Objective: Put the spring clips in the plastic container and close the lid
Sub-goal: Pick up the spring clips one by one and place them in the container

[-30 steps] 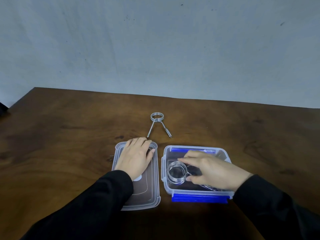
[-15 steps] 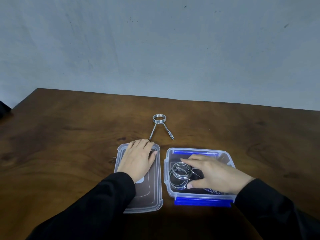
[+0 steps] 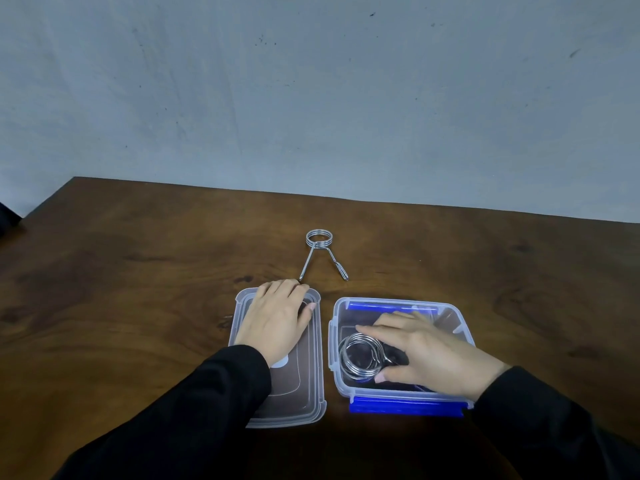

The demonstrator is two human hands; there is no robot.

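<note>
A clear plastic container [image 3: 333, 344] with blue clasps stands open on the wooden table. Inside it lies a metal spring clip [image 3: 360, 356], its coil at the left; my right hand [image 3: 426, 353] rests on the clip's arms, fingers spread over it. The clear lid [image 3: 310, 403] lies flat just left of the container, and my left hand [image 3: 275, 318] presses flat on its far half. A second spring clip [image 3: 320, 252] lies on the table beyond the lid, coil away from me, arms pointing toward me.
The dark wooden table [image 3: 121, 306] ends at a grey wall at the back. A dark object [image 3: 7, 220] shows at the far left edge.
My right hand has lowered the spring clip deeper into the container and its fingers have flattened over it. The left hand stays on the lid.
</note>
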